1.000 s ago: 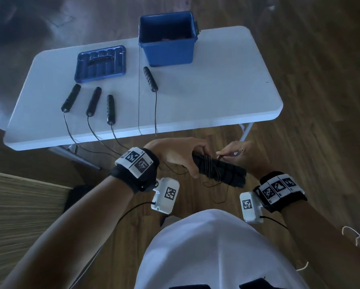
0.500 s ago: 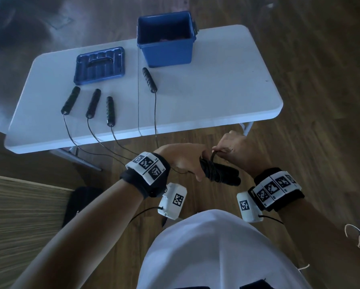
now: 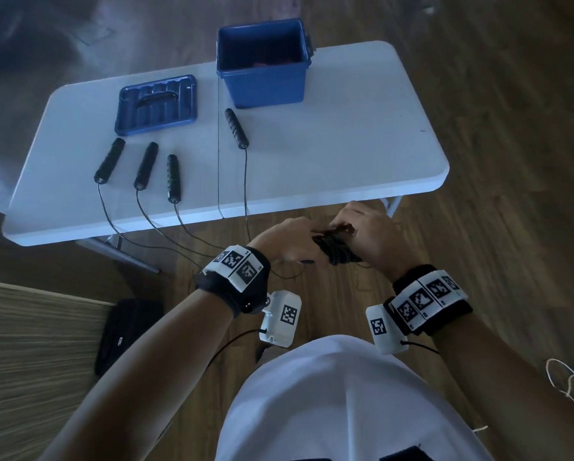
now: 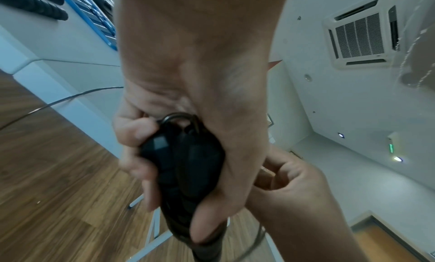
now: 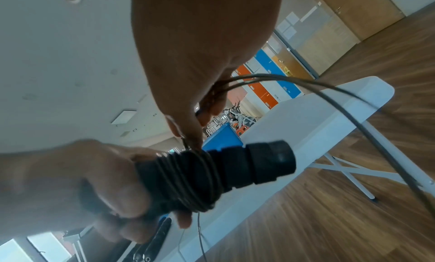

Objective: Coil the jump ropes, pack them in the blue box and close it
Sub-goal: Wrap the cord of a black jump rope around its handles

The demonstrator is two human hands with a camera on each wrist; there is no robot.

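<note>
Head: left hand grips handles; right hand pinches cord

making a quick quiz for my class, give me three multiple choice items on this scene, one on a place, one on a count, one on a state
1. Where does the ribbed blue plastic lid lie?
A. on the box
B. flat on the white folding table, left of the blue plastic box
C. on the floor

2. How many black foam jump rope handles lie on the table?
A. two
B. four
C. six

3. What state is the blue box in?
A. open, lid off
B. closed
C. tipped over

Key: 1 B, the lid lies on the tabletop beside the box. 2 B, three handles lie in a row and one lies nearer the box. 3 A, the head view looks straight into its upright interior.
</note>
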